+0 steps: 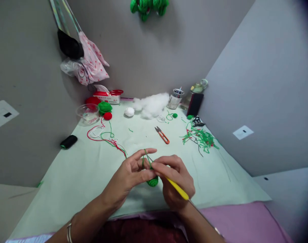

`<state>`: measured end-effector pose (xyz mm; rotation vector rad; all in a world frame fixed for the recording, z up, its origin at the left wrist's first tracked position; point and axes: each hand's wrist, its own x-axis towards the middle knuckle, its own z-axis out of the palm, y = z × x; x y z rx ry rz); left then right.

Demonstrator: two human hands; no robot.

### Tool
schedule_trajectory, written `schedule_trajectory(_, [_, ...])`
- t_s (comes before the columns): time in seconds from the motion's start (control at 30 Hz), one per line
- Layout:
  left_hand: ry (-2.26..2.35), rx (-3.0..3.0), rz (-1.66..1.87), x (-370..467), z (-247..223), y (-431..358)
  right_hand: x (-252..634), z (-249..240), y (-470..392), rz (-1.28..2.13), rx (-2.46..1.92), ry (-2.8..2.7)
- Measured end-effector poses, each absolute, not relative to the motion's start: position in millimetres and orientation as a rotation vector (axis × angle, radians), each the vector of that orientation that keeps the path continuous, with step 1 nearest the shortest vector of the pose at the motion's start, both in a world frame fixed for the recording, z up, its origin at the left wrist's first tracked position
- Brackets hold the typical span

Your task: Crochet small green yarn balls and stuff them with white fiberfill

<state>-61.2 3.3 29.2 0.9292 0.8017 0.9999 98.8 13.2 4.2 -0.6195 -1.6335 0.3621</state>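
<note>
My left hand (133,172) pinches a small green crocheted piece (153,182) between thumb and fingers, near the table's front edge. Green yarn (143,160) loops over its raised index finger. In my right hand (176,179) is a crochet hook with a yellow handle (178,189); its thin metal tip points up and left, at the yarn above the piece. Fingers cover part of the crocheted piece, so I cannot make out the stitch at the hook. From the left hand, green, red and white strands (113,143) trail back across the table.
Orange-handled thread snips (162,135) lie beyond my hands. Yarn scraps (203,138) heap at the right, near a phone (195,104) and a tin (175,99). White stuffing (152,105) sits at the back. Yarn balls (105,107), a plastic tub (88,114) and a black case (69,142) stand left.
</note>
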Motion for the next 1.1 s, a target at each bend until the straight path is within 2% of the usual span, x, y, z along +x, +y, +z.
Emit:
schedule_trajectory(0.2, [0.677, 0.846, 0.99, -59, 30, 23, 101, 26, 49, 0.1, -0.71, -1.718])
schedule_trajectory(0.3, [0.68, 0.872, 0.872, -57, 26, 32, 113, 42, 82, 0.077, -0.843, -1.466])
schedule_trajectory(0.4, [0.711, 0.799, 0.767, -61, 21, 39, 130, 53, 119, 0.258, -0.958, -1.197])
schedule_trajectory(0.53, [0.684, 0.703, 0.792, -80, 28, 55, 146, 51, 145, 0.629, -0.953, -0.983])
schedule_trajectory(0.63, [0.734, 0.598, 0.993, -99, 42, 74, 152, 44, 142, 0.9, -0.955, -1.086])
schedule_trajectory(0.73, [0.912, 0.436, 1.313, -113, 54, 94, 154, 39, 134, 1.075, -1.146, -1.472])
schedule_trajectory(0.83, [1.003, 0.597, 1.41, -115, 56, 113, 150, 40, 131, 0.93, -1.381, -1.834])
schedule_trajectory(0.9, [1.049, 0.804, 1.398, -109, 53, 123, 140, 46, 133, 0.804, -1.385, -1.847])
schedule_trajectory(1.03, [1.056, 1.072, 1.305, -88, 46, 136, 109, 57, 136, 1.151, -1.088, -1.724])
schedule_trajectory(1.1, [0.998, 1.031, 1.245, -81, 42, 141, 96, 56, 140, 1.181, -1.032, -1.697])
